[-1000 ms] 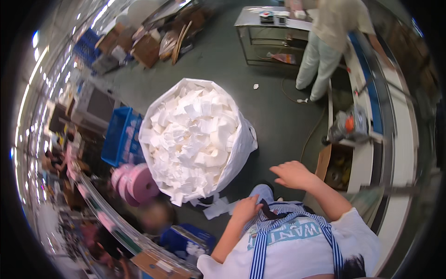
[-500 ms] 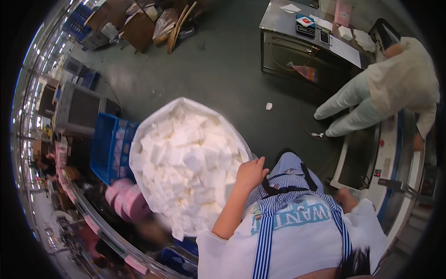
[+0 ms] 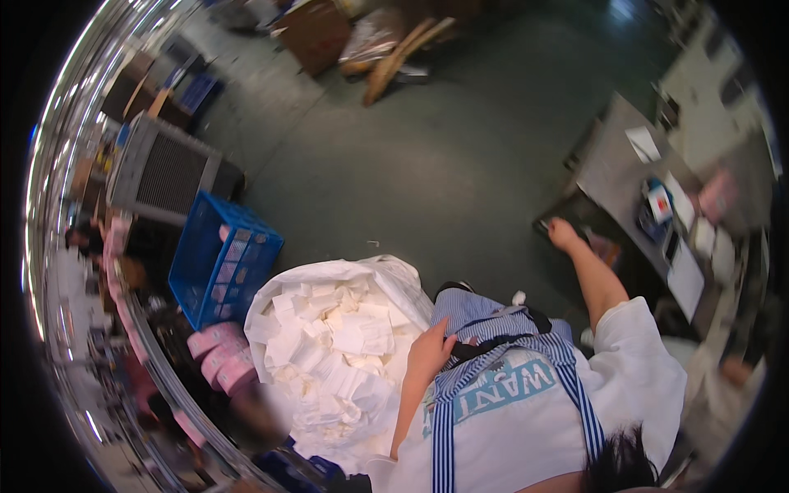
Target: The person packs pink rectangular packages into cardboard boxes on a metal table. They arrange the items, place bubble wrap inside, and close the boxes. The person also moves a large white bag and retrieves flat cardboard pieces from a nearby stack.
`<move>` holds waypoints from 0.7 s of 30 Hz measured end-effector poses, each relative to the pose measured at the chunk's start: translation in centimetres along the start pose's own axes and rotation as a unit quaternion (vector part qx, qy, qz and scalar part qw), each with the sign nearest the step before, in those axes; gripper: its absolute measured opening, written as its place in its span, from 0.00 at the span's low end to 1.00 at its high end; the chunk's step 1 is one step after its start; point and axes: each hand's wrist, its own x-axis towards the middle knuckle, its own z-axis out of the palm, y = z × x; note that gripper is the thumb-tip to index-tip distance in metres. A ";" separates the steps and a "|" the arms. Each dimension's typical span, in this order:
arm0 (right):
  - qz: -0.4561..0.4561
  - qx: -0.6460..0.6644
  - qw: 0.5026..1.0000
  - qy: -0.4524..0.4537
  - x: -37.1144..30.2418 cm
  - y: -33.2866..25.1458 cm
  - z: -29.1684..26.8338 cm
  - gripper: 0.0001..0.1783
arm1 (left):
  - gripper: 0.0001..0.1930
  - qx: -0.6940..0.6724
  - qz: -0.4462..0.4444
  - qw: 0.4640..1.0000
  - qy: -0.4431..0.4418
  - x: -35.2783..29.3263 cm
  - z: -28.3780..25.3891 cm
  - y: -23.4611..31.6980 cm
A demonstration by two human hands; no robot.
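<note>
A large white sack [image 3: 386, 271], its mouth wide, is filled with folded white cloth or paper pieces [image 3: 353, 329]. My left hand [image 3: 428, 349] is at the sack's right edge, close to my striped apron [image 3: 485, 324], with fingers apart and nothing visible in them. Out to the right, my right arm is stretched away from my body. My right hand [image 3: 564, 235] looks closed, near the metal table's lower corner; whether anything is in it is hidden.
Left of the sack are a blue crate [image 3: 222, 263] and pink rolls [image 3: 222, 357]. A grey slatted machine [image 3: 164, 172] stands behind them. The metal table [image 3: 616, 164] on the right carries papers and a phone. Cardboard and wooden pieces [image 3: 403, 57] lie at the far side.
My view has turned, so the table appears lower and farther right. My right hand has swung out from beside my body. My left hand has drawn back slightly toward my waist.
</note>
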 end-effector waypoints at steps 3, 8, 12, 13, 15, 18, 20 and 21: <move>-0.110 0.181 0.975 0.065 20.1 -16.3 -6.4 0.06 | 0.21 0.012 -0.186 0.979 -0.085 5.1 -3.0 -4.6; -0.189 0.146 0.962 0.132 36.3 -24.0 -4.3 0.07 | 0.22 -0.061 -0.169 0.981 -0.078 21.4 -11.1 -14.4; -0.156 -0.202 0.938 -0.233 35.4 -12.4 3.9 0.14 | 0.22 0.125 -0.070 0.989 0.019 37.9 -28.9 -11.5; -0.130 -0.222 0.886 -0.385 33.6 -16.7 7.9 0.19 | 0.22 0.119 -0.061 0.989 0.057 39.5 -33.0 -12.8; -0.004 -0.179 0.869 -0.461 32.1 -18.4 11.0 0.19 | 0.22 0.025 -0.002 0.995 0.097 44.8 -40.0 -15.3; 0.119 -0.135 0.865 -0.469 37.5 -23.2 14.9 0.19 | 0.23 0.028 -0.043 0.992 0.114 51.0 -49.2 -22.0; 0.139 -0.131 0.874 -0.446 44.6 -26.9 18.0 0.19 | 0.22 0.132 -0.086 0.975 0.155 54.5 -52.5 -28.7; 0.133 -0.118 0.896 -0.406 49.3 -29.2 19.9 0.19 | 0.24 0.174 -0.143 0.964 0.139 56.1 -54.2 -31.7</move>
